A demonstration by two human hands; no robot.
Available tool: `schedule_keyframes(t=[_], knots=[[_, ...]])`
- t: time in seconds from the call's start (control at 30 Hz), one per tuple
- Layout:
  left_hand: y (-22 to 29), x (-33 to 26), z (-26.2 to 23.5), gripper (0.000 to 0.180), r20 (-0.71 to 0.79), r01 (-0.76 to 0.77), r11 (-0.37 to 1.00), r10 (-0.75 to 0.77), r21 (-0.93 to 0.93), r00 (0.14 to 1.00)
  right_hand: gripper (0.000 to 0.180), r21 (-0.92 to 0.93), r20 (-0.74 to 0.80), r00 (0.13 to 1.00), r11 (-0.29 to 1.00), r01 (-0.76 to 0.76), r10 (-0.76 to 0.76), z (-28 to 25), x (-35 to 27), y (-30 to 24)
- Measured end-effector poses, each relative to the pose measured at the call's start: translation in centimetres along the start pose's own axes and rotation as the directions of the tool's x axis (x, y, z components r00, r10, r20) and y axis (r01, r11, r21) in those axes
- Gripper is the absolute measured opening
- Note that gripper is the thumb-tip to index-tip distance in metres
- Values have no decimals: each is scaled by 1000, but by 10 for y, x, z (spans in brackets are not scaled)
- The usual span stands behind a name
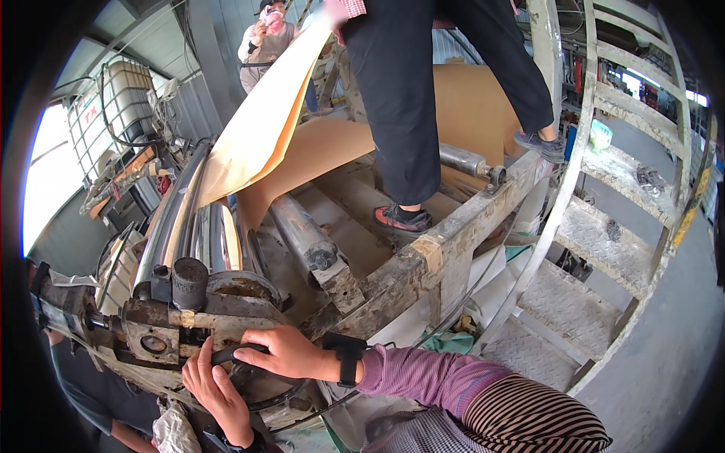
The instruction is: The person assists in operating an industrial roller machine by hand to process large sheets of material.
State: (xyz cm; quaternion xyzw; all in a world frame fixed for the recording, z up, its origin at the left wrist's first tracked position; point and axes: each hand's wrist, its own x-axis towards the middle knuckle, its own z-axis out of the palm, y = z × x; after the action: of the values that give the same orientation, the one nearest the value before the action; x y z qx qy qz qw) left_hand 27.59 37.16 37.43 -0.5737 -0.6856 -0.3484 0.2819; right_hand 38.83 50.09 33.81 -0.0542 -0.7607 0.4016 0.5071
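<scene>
My right hand [283,352], reaching in with a purple sleeve and a black wrist strap, is closed round the black rim of a handwheel [281,399] on the side of a roller machine. Right beside it, my left hand [217,394] lies on the same wheel's left side, its fingers fairly straight over the rim and its thumb toward the right hand. Part of the wheel is hidden under the hands. Just above sits the machine's worn metal end block [234,325] with a dark round cap [189,283]. Shiny rollers [170,226] run away from it.
Brown paper sheet [310,155] passes to the rollers. A person in dark trousers [396,98] stands on the frame [453,253]; another person [266,45] is behind. At lower left shows a third person's dark sleeve [94,385]. Metal steps [570,302] stand right, a caged tank [124,98] left.
</scene>
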Motion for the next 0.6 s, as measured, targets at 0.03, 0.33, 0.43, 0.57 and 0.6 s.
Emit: schedule_keyframes(t=[0.03, 0.33, 0.43, 0.57, 0.6], knots=[[1, 1, 2, 46, -3, 1, 1000, -1, -3, 1000, 31, 3, -10, 1000, 1000, 13, -13, -1, 1, 1], [2, 2, -1, 45, -56, -3, 1000, 2, -29, 998, 33, 6, 51, 998, 999, -39, 38, -1, 2, -5], [4, 2, -4, 44, -53, 7, 998, -10, -55, 999, 28, -42, 68, 997, 999, -16, 18, 1, -1, -1], [4, 1, -10, 44, -83, 45, 996, -52, -80, 995, 24, 28, 138, 984, 992, -121, 116, 4, -3, -1], [3, 1, -9, 43, -87, 27, 996, -35, -85, 996, 24, 43, 118, 987, 993, -112, 106, 4, -3, 0]])
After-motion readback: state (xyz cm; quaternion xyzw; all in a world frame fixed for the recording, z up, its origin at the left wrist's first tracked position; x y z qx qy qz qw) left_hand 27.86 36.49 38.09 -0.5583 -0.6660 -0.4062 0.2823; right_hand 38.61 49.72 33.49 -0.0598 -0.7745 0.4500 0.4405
